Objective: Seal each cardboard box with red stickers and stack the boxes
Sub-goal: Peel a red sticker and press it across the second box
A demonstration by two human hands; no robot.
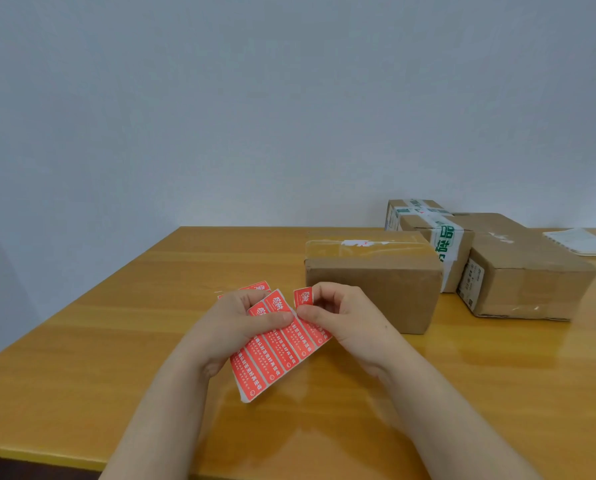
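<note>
Zero sealing or stacking looks done yet. Left hand [241, 327] grips the sticker sheet [276, 355] above the desk [116, 341] middle, and right hand [341, 313] pinches one red sticker [303, 296], half peeled. Three cardboard boxes [372, 282] wait unstacked toward the far right edge.

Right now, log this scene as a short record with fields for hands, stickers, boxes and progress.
left hand: holds the sticker sheet, thumb on top
right hand: pinches one red sticker at the sheet's top edge, partly peeled
second sheet: on the table behind the left hand
boxes: near box, taped box with green print, right box, all on the table
stacking: not yet done
other: white pad at far right
</note>
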